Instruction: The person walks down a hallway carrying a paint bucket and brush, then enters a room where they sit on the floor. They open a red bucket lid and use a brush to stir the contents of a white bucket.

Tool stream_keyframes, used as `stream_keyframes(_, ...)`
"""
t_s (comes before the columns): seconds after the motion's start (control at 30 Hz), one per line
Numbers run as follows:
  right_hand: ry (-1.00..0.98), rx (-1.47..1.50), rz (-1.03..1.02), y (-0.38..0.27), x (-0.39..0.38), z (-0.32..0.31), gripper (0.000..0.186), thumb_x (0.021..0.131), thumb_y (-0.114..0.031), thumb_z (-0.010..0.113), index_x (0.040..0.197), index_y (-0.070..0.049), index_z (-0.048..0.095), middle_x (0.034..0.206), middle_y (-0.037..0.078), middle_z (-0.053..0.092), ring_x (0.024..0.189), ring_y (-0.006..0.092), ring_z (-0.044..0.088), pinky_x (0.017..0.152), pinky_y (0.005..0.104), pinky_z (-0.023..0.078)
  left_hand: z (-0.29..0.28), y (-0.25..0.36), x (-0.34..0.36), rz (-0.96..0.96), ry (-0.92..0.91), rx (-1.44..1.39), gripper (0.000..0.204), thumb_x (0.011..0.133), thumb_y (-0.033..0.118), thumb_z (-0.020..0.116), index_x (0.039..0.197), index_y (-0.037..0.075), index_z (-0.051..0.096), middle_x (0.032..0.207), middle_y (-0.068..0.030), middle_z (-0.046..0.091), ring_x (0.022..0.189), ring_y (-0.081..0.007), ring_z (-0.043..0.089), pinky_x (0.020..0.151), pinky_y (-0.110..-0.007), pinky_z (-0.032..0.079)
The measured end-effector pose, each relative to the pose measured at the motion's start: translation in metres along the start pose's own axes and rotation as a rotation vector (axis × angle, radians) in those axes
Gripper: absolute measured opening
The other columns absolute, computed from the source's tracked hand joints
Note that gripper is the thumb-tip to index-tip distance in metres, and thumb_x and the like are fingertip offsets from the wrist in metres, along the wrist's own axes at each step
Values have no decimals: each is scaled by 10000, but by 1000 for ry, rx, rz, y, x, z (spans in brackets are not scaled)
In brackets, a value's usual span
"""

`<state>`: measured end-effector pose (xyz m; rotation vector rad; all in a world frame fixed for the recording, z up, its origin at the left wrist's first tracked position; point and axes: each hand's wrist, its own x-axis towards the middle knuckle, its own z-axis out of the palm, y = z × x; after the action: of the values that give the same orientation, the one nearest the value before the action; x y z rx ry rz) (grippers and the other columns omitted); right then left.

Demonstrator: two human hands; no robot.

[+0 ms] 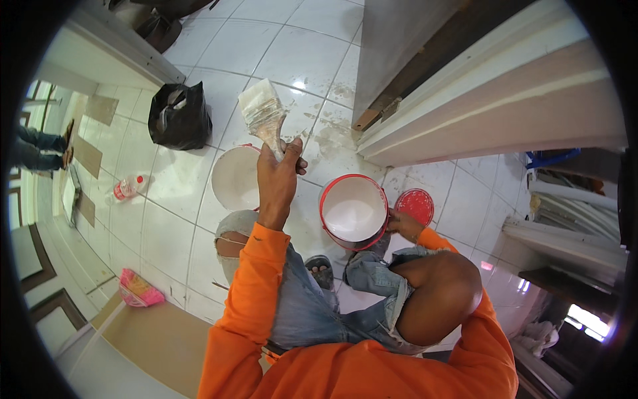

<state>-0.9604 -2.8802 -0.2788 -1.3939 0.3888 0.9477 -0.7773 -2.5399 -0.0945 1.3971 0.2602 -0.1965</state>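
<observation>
while i look down over the worker, the white tiled floor (179,199) spreads widest of all, with grey smears (332,136) near a grey door (405,46). the person is low down with bent knees, in an orange top (359,369) and torn blue jeans (299,312). a black plastic bag (176,123) sits on the tiles ahead and to the left. closer in, just past the left knee, is a white bucket (232,178), pale on the inside. to the right of it, in front of the person, is a red-rimmed bucket (355,177), white inside; i cannot tell how full it is. the right hand (404,225) is at the right side of this bucket, but its fingers are partly hidden, so i cannot tell how far that grip is closed or whether it has hold of the bucket. the left hand (279,178) has its grip wrapped snugly around the handle of a wide brush (262,106), raised above the floor between the bag and the red-rimmed bucket, its whitish bristles pointing away from the person. a round red lid (415,205), speckled white, lies just beside the right hand. well off to the left are a pink packet (139,289) and a clear bottle (127,188) lying on its side.
</observation>
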Motion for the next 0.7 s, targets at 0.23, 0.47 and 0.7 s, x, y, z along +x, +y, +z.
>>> stream_keyframes(0.23, -40, 486, 244, -76, -68, 27, 340, 956, -162, 614, 1276, -80, 533, 1016, 98, 670, 991, 236, 654, 807, 383, 515, 22, -28, -44, 44, -208, 141, 285, 971, 175, 640, 1130, -26, 514, 866, -124, 638, 701, -221, 657, 657, -367, 530)
stream_keyframes(0.47, 21, 568, 149, -75, -64, 21, 172, 957, -213, 584, 1093, -117, 629, 1054, 49, 667, 951, 234, 651, 772, 374, 512, 62, -86, -90, 91, -461, 434, 334, 961, 142, 575, 1216, -47, 471, 995, -317, 641, 951, -524, 608, 828, -513, 481)
stream_keyframes(0.7, 25, 698, 59, -35, -55, 21, 235, 913, -158, 588, 1142, -110, 619, 1085, 51, 671, 942, 223, 652, 788, 365, 513, 67, -94, -88, 116, -508, 383, 352, 956, 141, 602, 1219, -45, 461, 1049, -303, 637, 991, -509, 617, 853, -516, 476)
